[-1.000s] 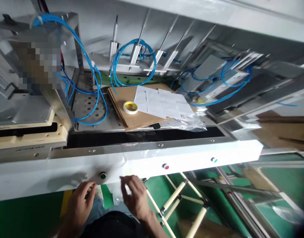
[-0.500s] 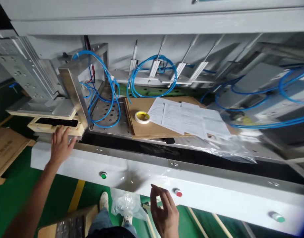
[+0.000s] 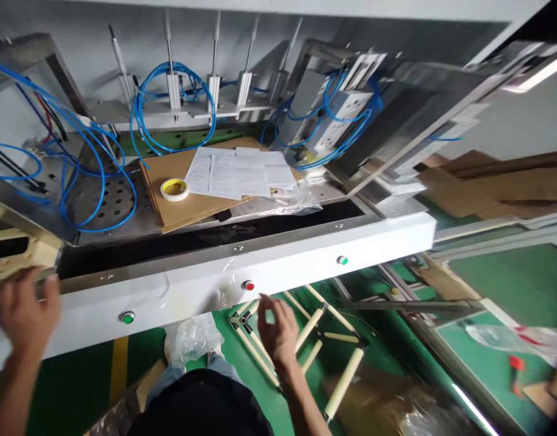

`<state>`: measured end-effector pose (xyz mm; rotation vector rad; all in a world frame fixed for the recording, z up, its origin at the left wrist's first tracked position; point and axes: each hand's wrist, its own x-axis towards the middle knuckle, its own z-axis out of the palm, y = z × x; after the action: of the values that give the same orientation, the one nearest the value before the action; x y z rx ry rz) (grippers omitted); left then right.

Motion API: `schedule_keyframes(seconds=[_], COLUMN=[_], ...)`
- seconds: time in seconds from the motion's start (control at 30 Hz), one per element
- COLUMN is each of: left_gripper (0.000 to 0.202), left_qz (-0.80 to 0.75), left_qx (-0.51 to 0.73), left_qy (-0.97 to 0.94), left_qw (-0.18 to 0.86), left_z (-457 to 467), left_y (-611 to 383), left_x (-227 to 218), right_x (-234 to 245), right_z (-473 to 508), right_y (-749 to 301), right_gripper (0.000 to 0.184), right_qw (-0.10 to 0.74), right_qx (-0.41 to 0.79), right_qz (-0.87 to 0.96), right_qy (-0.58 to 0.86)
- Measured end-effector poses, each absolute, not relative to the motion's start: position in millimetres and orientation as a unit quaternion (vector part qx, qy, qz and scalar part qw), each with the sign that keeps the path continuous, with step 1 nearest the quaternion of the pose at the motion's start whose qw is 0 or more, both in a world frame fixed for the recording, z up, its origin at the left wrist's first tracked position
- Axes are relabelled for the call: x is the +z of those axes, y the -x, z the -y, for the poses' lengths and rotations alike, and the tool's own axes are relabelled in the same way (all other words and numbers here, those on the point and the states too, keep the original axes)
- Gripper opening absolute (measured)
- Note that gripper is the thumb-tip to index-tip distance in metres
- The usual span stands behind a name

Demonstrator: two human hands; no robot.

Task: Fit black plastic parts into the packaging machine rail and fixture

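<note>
My left hand is blurred at the far left, resting against the white front panel of the machine below a beige block. Its fingers look spread and empty. My right hand hovers just under the panel near a red button, fingers loosely curled, holding nothing. A thin clear plastic film clings to the panel beside it. Green buttons sit to either side of the red one.
On the machine bed lie a cardboard sheet, a yellow tape roll, papers and a clear bag. Blue air hoses loop around. Below are a crumpled plastic bag, a tube frame and the green floor.
The view has swung right. My left hand slid down from the beige block to the panel's left end. My right hand rose toward the red button.
</note>
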<state>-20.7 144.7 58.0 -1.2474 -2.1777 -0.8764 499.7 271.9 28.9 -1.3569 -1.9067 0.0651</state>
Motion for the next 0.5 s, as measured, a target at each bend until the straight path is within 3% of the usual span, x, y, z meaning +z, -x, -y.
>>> schedule_keyframes(seconds=[0.1, 0.2, 0.5], left_gripper=[0.031, 0.028, 0.081], left_qz=[0.743, 0.744, 0.787], left_qx=[-0.298, -0.298, -0.343], left_qy=[0.552, 0.565, 0.487], left_qw=[0.235, 0.196, 0.158], left_z=[-133.5, -122.6, -88.2], left_y=[-78.0, -150.8, -177.0], left_x=[23.3, -8.2, -45.0], right_x=[16.4, 6.4, 13.7], right_z=[-299.1, -330.1, -379.5], right_y=[-542.2, -579.4, -639.0], right_gripper=[0.028, 0.036, 0.061], right_qw=[0.409, 0.414, 0.386], right_qx=[0.008, 0.004, 0.044], right_qz=[0.667, 0.587, 0.502], right_qy=[0.622, 0.696, 0.773])
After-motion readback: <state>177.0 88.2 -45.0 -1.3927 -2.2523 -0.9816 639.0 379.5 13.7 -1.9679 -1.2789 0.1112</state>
